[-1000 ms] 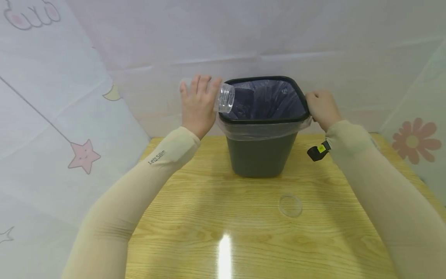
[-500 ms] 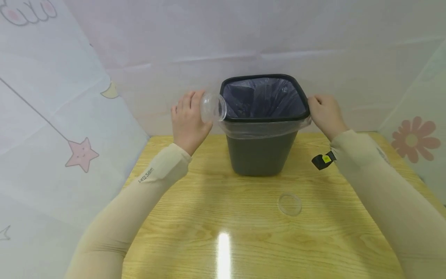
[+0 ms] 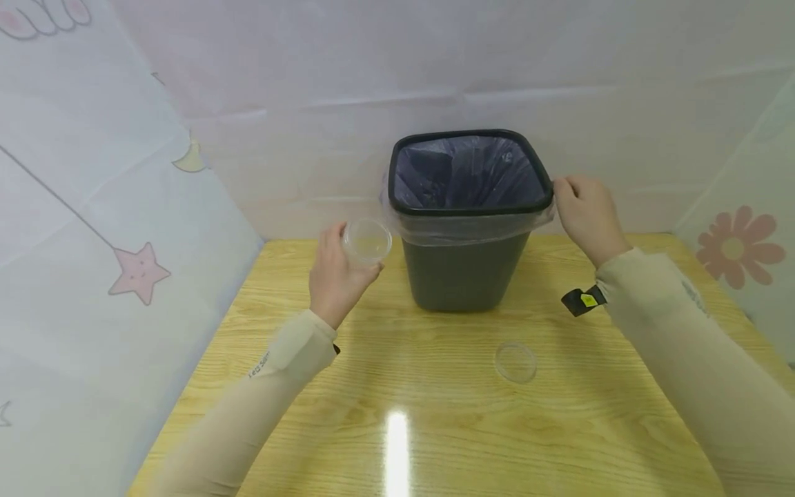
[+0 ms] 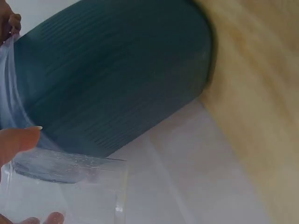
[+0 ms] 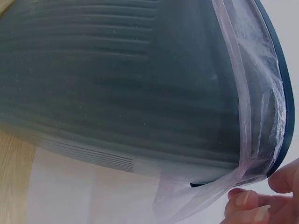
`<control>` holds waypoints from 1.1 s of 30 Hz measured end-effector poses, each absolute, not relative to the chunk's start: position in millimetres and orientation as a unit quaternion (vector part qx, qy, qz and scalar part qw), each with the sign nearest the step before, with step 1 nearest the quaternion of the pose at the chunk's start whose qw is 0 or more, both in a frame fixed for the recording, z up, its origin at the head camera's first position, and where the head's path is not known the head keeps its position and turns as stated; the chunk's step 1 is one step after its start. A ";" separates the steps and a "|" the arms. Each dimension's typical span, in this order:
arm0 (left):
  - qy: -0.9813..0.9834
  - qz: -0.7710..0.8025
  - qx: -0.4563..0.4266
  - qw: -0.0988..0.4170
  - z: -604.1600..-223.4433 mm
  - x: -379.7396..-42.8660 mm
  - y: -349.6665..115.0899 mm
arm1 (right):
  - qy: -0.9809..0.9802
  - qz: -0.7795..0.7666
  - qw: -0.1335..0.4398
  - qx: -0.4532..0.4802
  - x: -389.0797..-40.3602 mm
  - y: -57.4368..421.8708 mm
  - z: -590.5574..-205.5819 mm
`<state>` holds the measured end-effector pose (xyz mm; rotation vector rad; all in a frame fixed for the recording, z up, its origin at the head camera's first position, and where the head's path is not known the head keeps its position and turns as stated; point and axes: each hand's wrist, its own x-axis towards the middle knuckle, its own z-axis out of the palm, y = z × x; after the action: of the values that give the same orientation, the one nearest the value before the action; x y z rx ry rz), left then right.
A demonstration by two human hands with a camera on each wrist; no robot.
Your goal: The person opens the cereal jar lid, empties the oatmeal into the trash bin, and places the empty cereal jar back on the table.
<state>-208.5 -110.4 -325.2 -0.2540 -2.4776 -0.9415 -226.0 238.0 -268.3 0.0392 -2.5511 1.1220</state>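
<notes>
My left hand [image 3: 338, 279] grips a clear plastic jar [image 3: 368, 241], its open mouth turned up toward the head camera, left of the bin. In the left wrist view the jar [image 4: 70, 191] is see-through, with the thumb on one side and fingertips on the other. A dark grey trash bin [image 3: 466, 276], lined with a thin translucent bag [image 3: 472, 231] folded over its black rim, stands upright on the table. At the bin's right corner my right hand [image 3: 586, 210] pinches the rim and liner edge; in the right wrist view thumb and fingers [image 5: 252, 212] meet there.
A clear round lid or ring [image 3: 515, 362] lies flat on the wooden table [image 3: 447, 421], in front of the bin. Behind the bin hangs a pale sheet [image 3: 310, 124], and printed sheets close off both sides.
My left hand has drawn the jar away from the bin's mouth, left and toward me, tipping it from sideways to mouth up. The right hand has stayed at the rim.
</notes>
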 end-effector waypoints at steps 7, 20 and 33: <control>-0.877 -0.445 -0.064 0.168 -366.6 -198.0 -108.8 | -0.901 0.388 0.194 0.020 -221.9 236.7 -274.3; -0.863 -0.482 -0.054 0.141 -401.1 -188.1 -93.8 | -0.912 0.354 0.207 0.029 -209.1 235.9 -278.2; -0.867 -0.470 -0.064 0.151 -408.2 -181.0 -92.4 | -0.913 0.341 0.221 0.028 -208.1 241.0 -284.3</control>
<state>-181.0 -92.4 -408.2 -0.1845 -2.4910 -1.3495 -208.1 241.0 -284.3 0.0769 -2.5247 0.9429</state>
